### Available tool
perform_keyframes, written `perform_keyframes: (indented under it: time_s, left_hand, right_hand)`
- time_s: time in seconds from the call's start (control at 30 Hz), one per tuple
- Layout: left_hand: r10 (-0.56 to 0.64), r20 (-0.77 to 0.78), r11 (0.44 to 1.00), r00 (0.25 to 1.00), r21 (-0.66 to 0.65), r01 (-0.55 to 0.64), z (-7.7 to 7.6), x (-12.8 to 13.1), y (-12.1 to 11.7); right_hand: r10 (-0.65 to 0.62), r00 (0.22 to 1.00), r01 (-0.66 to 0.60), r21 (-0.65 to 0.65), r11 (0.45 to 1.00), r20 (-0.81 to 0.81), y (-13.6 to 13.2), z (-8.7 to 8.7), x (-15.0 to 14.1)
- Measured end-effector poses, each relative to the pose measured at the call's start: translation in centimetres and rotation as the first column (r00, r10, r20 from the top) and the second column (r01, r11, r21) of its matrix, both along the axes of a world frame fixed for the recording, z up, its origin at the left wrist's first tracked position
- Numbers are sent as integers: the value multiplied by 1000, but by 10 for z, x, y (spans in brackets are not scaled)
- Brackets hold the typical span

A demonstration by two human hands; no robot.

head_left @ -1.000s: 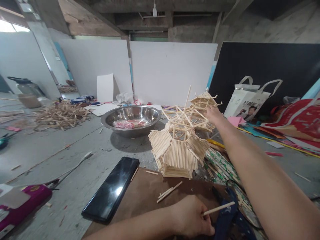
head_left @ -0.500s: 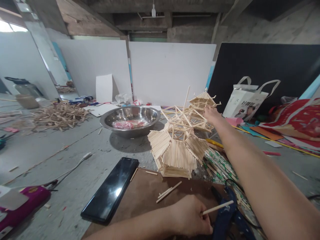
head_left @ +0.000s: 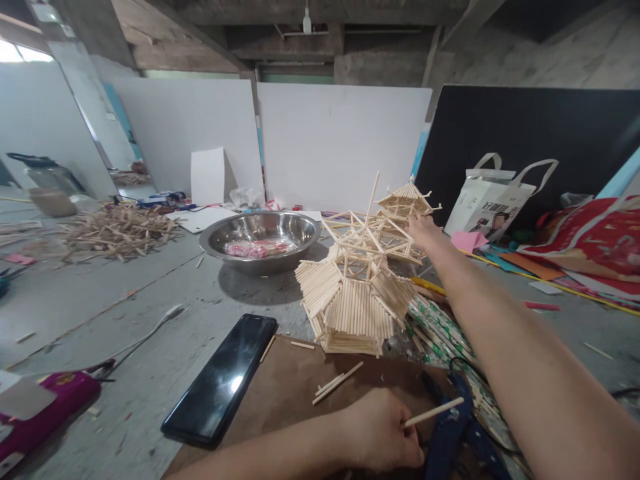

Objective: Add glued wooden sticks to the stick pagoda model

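Observation:
My left hand (head_left: 383, 430) is closed around a thin wooden stick (head_left: 434, 412), low over a brown sheet (head_left: 280, 393). Just right of it lies a dark blue tool (head_left: 450, 427), partly cut off by the frame. My right hand (head_left: 426, 232) reaches far forward, its fingers curled at the rear of a model built of wooden sticks, beside a small peaked roof (head_left: 405, 197); the fingertips are partly hidden. In front stands a larger tier (head_left: 357, 310) with sloping stick roofs. Several loose sticks (head_left: 337, 383) lie on the sheet.
A phone (head_left: 220, 380) lies left of the sheet. Behind it stands a steel basin (head_left: 260, 263) holding plastic-wrapped items. A stick pile (head_left: 120, 230) and a magenta device (head_left: 50, 413) are at left. Green-patterned packets (head_left: 440, 327) lie under my right arm; a white bag (head_left: 493, 200) stands beyond.
Almost nothing differs. The stick in my left hand has shifted very slightly left, and my right hand stays at the model.

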State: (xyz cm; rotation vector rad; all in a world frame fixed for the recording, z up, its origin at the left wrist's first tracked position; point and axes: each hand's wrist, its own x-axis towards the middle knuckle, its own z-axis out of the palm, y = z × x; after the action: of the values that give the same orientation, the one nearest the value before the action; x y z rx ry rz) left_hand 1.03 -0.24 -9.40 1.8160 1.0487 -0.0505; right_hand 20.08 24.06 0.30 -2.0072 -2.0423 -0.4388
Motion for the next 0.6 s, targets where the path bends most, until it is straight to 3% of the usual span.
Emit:
perform_keyframes:
  time_s: [0.6]
  left_hand:
    - [32, -2, 997, 999, -65, -32, 3, 1, 0]
  right_hand:
    - [6, 1000, -7, 12, 1000, 24, -4, -1, -1]
